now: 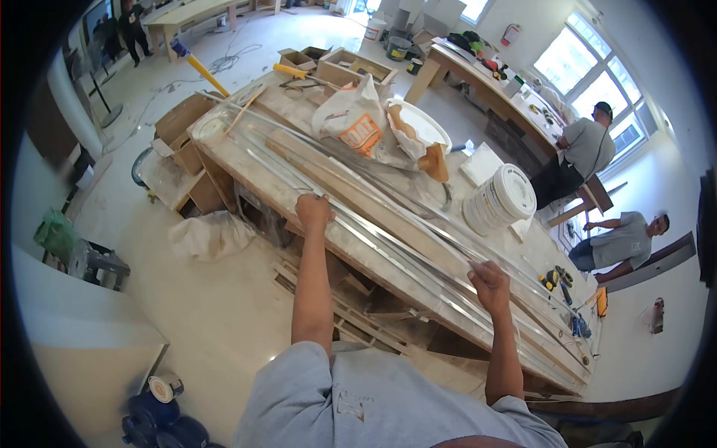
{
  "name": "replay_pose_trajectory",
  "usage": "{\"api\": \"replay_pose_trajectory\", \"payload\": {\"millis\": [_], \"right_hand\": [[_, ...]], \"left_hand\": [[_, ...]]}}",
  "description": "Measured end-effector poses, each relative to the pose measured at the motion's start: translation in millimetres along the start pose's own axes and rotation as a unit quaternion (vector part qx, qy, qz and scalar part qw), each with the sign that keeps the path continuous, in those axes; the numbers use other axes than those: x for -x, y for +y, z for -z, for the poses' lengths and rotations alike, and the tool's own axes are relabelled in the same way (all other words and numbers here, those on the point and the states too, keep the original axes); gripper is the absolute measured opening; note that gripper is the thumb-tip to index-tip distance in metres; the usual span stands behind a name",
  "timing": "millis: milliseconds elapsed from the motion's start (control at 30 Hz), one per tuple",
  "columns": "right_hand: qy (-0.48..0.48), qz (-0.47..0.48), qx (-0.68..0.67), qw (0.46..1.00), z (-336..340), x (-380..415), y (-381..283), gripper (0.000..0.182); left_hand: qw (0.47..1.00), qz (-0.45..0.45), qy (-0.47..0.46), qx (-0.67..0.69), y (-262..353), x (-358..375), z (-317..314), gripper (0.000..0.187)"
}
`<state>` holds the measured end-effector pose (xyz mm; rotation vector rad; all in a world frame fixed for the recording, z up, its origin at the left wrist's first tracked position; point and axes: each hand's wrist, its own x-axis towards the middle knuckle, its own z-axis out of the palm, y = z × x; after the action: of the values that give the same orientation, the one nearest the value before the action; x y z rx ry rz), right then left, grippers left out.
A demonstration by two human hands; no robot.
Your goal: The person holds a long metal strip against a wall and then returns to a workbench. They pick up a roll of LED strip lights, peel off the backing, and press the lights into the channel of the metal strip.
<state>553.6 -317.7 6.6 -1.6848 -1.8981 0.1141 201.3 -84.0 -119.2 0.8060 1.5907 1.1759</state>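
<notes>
Long metal strips (358,224) lie lengthwise along a dusty workbench (299,123). My left hand (314,212) is closed at the bench's near edge, its fingers wrapped round one thin strip. Farther right, my right hand (490,285) is closed in a pinch on a metal strip. A long wooden board (321,166) lies among the strips. Behind them are a crumpled white bag with orange print (351,119) and a white lidded bucket (500,198).
Wooden boxes (355,69) and a yellow-handled tool (291,72) sit at the bench's far end. Hand tools (556,280) lie at its right end. Two people (586,149) are beyond the bench on the right; another person (134,31) stands far left. Blue bottles (153,422) are lower left.
</notes>
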Motion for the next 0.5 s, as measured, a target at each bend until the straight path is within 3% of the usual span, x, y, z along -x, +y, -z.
{"api": "replay_pose_trajectory", "payload": {"millis": [67,133,167,200,267,367,433,500], "right_hand": [[-0.008,-0.019,-0.036,0.999,-5,14,-6,0.023],[-0.002,-0.029,-0.046,0.999,-12,28,-11,0.022],[0.001,-0.037,-0.056,0.998,-15,34,-13,0.022],[0.000,-0.035,-0.047,0.998,-17,39,-15,0.022],[0.009,-0.041,-0.052,0.998,-23,52,-20,0.022],[0.013,-0.061,-0.043,0.997,-26,74,-21,0.022],[-0.068,-0.074,-0.094,0.991,-17,80,-30,0.024],[-0.043,-0.042,-0.081,0.995,2,63,-52,0.026]], "left_hand": [[0.998,-0.026,0.008,-0.062,-3,10,2,0.027],[0.975,-0.145,0.053,-0.162,-18,14,-3,0.025],[0.996,-0.080,-0.032,0.025,-12,32,-4,0.025],[0.971,-0.011,-0.116,0.209,2,59,-4,0.026],[0.856,0.090,-0.227,0.456,21,101,-4,0.026],[0.880,0.064,-0.250,0.398,33,146,-17,0.024],[0.894,0.038,-0.268,0.357,35,165,-20,0.025],[0.901,0.012,-0.300,0.312,41,188,-26,0.025]]}}
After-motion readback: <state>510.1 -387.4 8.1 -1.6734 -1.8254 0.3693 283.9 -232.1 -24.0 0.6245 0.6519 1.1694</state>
